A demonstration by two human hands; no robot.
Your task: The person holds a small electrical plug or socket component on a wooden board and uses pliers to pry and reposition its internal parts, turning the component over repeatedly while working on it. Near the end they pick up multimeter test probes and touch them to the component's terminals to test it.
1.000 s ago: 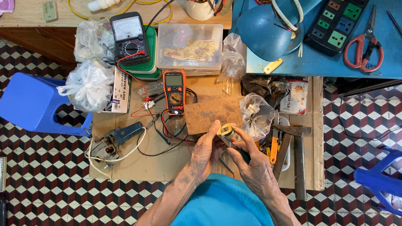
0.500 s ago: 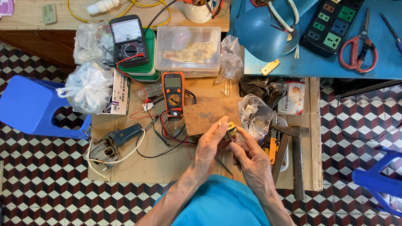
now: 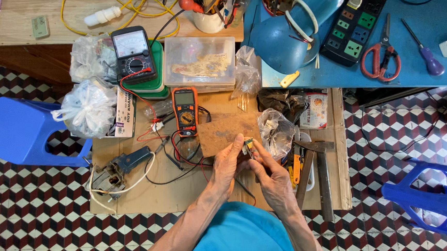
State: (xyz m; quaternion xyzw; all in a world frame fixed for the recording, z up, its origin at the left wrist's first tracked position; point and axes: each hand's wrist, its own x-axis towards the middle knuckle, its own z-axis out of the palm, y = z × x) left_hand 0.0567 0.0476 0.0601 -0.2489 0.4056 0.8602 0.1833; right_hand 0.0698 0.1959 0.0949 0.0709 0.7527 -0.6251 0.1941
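small yellow-and-black boxy part [image 3: 248, 145] pinched between both grips above brown board [image 3: 228, 133] | left hand [image 3: 226, 164] holds its left side | right hand [image 3: 269, 175] its right, fingertips equally near

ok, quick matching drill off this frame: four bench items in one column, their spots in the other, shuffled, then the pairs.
1. orange digital multimeter
2. red-handled scissors
3. small yellow-and-metal part
4. clear lidded plastic box

a. on the blue tabletop
b. between the fingertips of both hands
c. beside the green-cased analog meter
d. on the cardboard, left of the brown board

Pairs: 1-d, 2-a, 3-b, 4-c
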